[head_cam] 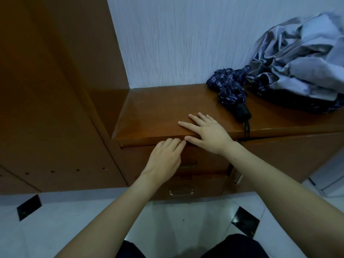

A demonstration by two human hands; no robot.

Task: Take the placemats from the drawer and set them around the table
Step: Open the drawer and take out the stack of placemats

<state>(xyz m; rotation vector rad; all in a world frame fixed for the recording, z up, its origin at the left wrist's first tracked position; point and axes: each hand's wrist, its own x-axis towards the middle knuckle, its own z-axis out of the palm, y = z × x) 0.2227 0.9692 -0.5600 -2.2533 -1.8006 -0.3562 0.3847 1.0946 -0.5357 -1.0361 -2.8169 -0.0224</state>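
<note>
A brown wooden cabinet point(158, 110) stands against the wall with drawers in its front. My right hand point(206, 134) lies flat on the cabinet top at its front edge, fingers spread. My left hand point(164, 158) rests against the top drawer front point(208, 162), its fingertips curled at the gap under the cabinet top. The top drawer's brass handle point(188, 165) shows partly beside my left hand. A lower drawer point(204, 185) carries another brass handle point(181, 192). No placemats are visible.
A folded plaid umbrella point(229, 92) lies on the cabinet top at the right, next to a bundle of grey fabric point(301, 58). A tall wooden panel point(52, 94) rises at the left. White floor tiles point(93, 220) with black insets lie below.
</note>
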